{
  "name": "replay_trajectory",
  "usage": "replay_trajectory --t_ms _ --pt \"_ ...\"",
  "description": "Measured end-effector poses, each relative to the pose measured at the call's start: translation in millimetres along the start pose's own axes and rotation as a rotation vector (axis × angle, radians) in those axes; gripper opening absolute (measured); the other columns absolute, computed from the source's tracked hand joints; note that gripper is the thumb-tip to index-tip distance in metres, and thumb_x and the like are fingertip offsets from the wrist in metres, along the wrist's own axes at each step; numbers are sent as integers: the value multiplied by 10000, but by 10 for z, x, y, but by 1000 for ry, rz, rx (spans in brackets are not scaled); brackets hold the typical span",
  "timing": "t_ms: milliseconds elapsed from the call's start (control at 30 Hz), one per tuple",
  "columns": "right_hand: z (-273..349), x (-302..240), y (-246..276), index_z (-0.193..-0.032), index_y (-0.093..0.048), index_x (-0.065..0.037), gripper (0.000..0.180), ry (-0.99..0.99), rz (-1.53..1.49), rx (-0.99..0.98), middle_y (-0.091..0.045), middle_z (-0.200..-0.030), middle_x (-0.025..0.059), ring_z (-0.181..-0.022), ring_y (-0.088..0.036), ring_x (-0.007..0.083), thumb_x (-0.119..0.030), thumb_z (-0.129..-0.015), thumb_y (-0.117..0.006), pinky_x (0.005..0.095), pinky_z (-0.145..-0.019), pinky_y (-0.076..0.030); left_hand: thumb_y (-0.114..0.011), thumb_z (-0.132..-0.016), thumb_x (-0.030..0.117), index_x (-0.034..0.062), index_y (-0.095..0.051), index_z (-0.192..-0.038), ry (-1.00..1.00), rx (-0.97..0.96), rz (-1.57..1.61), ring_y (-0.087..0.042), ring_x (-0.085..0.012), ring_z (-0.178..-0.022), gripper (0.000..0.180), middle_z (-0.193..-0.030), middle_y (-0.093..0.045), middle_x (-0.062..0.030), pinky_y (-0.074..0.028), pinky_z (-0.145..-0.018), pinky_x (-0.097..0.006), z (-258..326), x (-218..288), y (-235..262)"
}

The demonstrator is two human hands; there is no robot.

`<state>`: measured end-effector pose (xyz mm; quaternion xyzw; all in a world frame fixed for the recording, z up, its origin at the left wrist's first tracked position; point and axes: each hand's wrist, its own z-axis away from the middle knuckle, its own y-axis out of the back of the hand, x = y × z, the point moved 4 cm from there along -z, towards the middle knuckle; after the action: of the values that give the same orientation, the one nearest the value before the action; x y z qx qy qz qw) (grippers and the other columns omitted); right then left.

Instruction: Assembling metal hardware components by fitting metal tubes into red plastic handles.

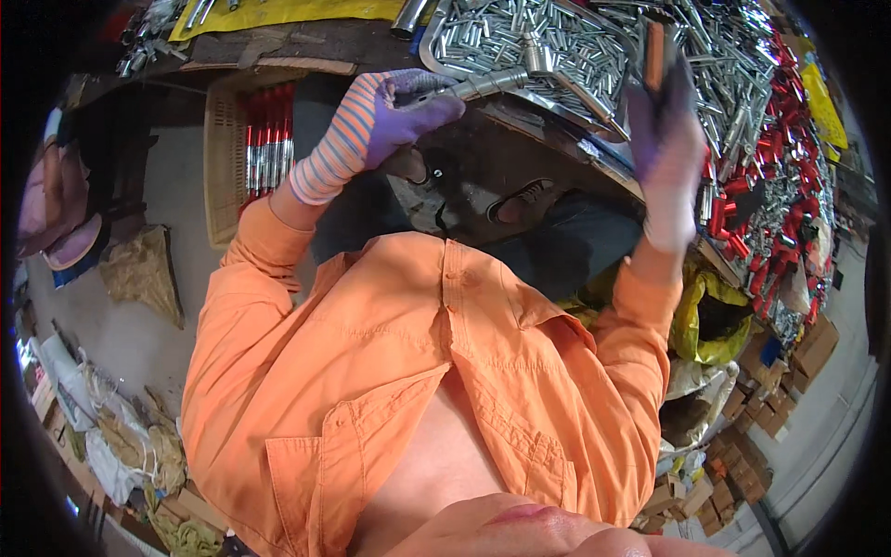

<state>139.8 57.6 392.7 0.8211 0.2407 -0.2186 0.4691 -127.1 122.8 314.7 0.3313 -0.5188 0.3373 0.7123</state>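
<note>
My left hand (394, 116), in a striped glove with a purple palm, is closed around one end of a silver metal tube (497, 85). The tube points right, over the near edge of a metal tray (429, 46) heaped with small silver pins (594, 46). My right hand (664, 130), gloved the same way and smeared by motion, is raised at the tray's right side. It grips a dark tool with an orange-brown strip (655, 56); its exact kind cannot be made out. A short silver cylinder (537, 56) stands among the pins.
Red and silver parts (742, 213) lie piled along the right. A tan plastic crate (219, 167) left of my knees holds red-and-silver rods (269, 139). Yellow sacking (297, 11) covers the far left bench. A yellow bag (710, 316) and cardboard boxes (733, 473) sit at lower right.
</note>
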Motion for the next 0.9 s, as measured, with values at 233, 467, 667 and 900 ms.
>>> replay_trajectory --t_ms 233,467,667,900 --pt "839 148 237 -1133 -640 41 328 -518 -487 -230 -672 -978 48 -892 -615 118 -37 -815 -672 246 -819 -484 -639 -884 386 62 -697 -898 239 -413 190 -373 -24 -416 330 -601 -537 10 -254 -388 -194 98 -95 -66" --pt "1025 80 -178 -1077 -670 2 259 -834 -795 -474 -630 -821 -6 -659 -529 46 -146 -866 -649 197 -584 -420 -585 -910 412 34 -643 -1056 383 -568 71 -406 -16 -483 409 -696 -546 29 -288 -422 -168 255 -219 -408" --pt "1319 -65 -715 -845 -653 -20 316 -939 -841 -277 -534 -623 -35 -538 -451 31 -282 -966 -525 201 -481 -359 -723 -848 307 28 -636 -1056 328 -611 283 -430 -35 -510 358 -769 -588 1 -322 -443 -179 322 -337 -654" --pt "1304 -163 -706 -813 -636 -9 292 -753 -752 -184 -517 -649 -44 -612 -443 22 -209 -983 -509 202 -534 -375 -635 -899 296 39 -611 -883 375 -709 259 -445 -35 -567 258 -694 -539 6 -336 -496 -194 372 -401 -774"
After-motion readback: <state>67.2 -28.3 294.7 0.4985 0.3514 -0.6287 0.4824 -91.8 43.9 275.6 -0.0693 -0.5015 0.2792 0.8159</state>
